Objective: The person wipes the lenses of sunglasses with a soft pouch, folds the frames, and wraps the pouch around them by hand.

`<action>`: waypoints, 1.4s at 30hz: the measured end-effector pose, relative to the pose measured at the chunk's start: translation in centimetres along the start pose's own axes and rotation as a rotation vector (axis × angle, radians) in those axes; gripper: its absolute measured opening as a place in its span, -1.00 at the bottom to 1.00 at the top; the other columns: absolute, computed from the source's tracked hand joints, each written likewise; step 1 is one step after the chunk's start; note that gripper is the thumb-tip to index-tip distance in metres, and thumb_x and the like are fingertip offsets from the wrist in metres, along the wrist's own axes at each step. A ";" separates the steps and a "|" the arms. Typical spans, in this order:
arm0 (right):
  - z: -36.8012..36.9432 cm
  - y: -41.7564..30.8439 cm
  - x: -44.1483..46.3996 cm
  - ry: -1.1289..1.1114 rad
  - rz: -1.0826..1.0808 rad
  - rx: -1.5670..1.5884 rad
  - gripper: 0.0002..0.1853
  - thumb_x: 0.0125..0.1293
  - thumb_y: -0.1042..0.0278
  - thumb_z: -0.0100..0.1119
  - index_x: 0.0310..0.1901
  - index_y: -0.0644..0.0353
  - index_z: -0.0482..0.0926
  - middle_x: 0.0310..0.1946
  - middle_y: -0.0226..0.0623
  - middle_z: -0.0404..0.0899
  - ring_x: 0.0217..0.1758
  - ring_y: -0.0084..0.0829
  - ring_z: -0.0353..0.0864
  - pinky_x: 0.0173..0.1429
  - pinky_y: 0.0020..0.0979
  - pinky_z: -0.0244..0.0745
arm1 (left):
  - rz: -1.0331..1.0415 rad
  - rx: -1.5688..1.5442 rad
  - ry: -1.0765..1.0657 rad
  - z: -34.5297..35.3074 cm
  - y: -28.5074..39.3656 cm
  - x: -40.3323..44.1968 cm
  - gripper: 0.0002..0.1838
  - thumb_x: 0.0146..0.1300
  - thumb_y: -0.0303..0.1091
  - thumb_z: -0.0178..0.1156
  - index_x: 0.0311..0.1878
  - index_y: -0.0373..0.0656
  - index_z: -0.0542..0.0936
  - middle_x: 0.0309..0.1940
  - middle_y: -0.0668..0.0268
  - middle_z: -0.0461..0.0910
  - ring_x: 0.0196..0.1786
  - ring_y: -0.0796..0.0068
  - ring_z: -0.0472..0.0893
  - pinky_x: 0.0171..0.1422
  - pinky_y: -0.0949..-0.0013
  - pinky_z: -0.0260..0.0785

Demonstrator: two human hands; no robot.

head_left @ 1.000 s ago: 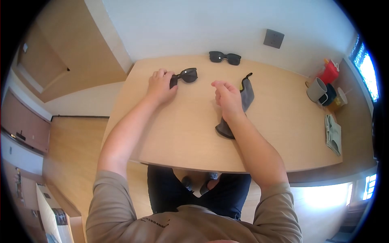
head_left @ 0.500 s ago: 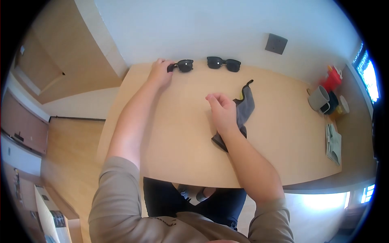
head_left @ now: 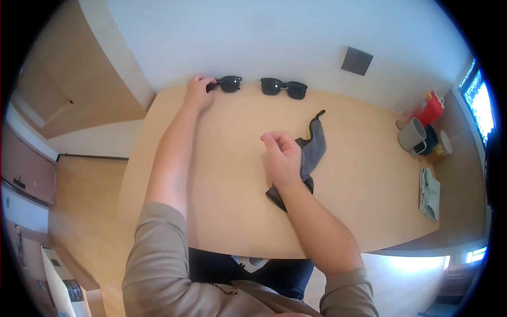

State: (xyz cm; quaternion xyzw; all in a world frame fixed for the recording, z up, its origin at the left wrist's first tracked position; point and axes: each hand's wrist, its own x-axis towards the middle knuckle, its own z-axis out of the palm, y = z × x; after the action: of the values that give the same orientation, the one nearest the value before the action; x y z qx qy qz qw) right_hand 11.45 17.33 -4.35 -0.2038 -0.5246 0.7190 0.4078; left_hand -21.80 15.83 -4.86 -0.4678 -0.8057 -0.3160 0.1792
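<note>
At the back left of the table, my left hand (head_left: 200, 92) has its fingers closed around the left end of a pair of black sunglasses (head_left: 229, 83), whose dark lens shows past my fingertips. A second pair of black sunglasses (head_left: 284, 88) lies just to the right, against the wall, touched by neither hand. My right hand (head_left: 283, 158) hovers over the middle of the table, thumb and fingers curled together, with nothing visible in them. Beneath and beside it lies a crumpled grey fabric piece (head_left: 315, 148) with black edging and a yellow-green patch, partly hidden by my wrist.
Along the right side of the wooden table (head_left: 227, 211) stand a grey mug (head_left: 412, 135), a red item (head_left: 431, 110), a dark container (head_left: 429, 141) and a folded pale cloth (head_left: 429, 194). A dark wall plate (head_left: 357, 61) is on the wall behind.
The view has shifted slightly, so everything on the table sits a little further left. My left hand still grips the sunglasses; my right hand stays curled over the fabric piece.
</note>
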 end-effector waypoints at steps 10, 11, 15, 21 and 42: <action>0.1 -0.2 -0.2 0.032 0.011 0.069 -0.90 0.39 0.42 0.18 -0.28 0.23 0.56 -0.55 -0.66 0.44 -0.55 -0.84 0.24 -0.48 -0.69 0.12 | 0.176 -0.105 0.067 2.4 10.8 -1.9 -0.65 -0.01 -0.33 0.27 -0.08 -0.10 0.63 0.06 0.05 0.47 0.13 -0.01 0.41 0.24 0.07 0.32; 0.2 -0.2 -0.2 0.038 0.016 0.069 -0.90 0.39 0.42 0.18 -0.28 0.23 0.56 -0.55 -0.66 0.44 -0.55 -0.84 0.24 -0.48 -0.69 0.12 | 0.179 -0.121 0.021 2.9 12.3 -1.9 -0.65 -0.01 -0.33 0.27 -0.07 -0.11 0.62 0.08 0.05 0.46 0.15 -0.02 0.41 0.25 0.07 0.31; -0.2 0.0 -0.5 0.011 0.026 0.127 -0.91 0.39 0.42 0.17 -0.27 0.23 0.56 -0.53 -0.64 0.45 -0.54 -0.85 0.26 -0.48 -0.69 0.13 | 0.301 -0.089 -0.020 5.4 15.0 -1.4 -0.57 0.01 -0.29 0.25 0.02 -0.13 0.58 0.16 0.09 0.46 0.20 -0.03 0.41 0.28 0.05 0.31; -0.3 -0.4 -0.6 0.000 0.031 0.121 -0.91 0.39 0.42 0.18 -0.25 0.24 0.57 -0.51 -0.62 0.47 -0.52 -0.84 0.28 -0.46 -0.69 0.16 | 0.228 0.052 -0.149 7.2 17.1 0.9 -0.49 0.01 -0.21 0.27 0.07 -0.16 0.55 0.24 0.11 0.41 0.25 0.02 0.39 0.31 0.08 0.31; -0.3 0.8 0.3 -0.205 -0.063 0.131 -0.83 0.34 0.42 0.26 -0.08 0.20 0.55 -0.36 -0.55 0.52 -0.34 -0.74 0.42 -0.28 -0.66 0.32 | -0.475 -1.292 -0.299 -7.9 15.4 -14.8 -0.96 0.23 -0.43 0.13 -0.31 -0.18 0.52 -0.52 0.38 0.52 -0.49 0.61 0.48 -0.43 0.49 0.29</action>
State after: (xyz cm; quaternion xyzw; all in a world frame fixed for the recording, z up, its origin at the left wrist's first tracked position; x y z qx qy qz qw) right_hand 11.22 17.71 -5.11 -0.0854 -0.5215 0.7556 0.3870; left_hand -1.12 6.60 -2.43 -0.3307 -0.5529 -0.6941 -0.3212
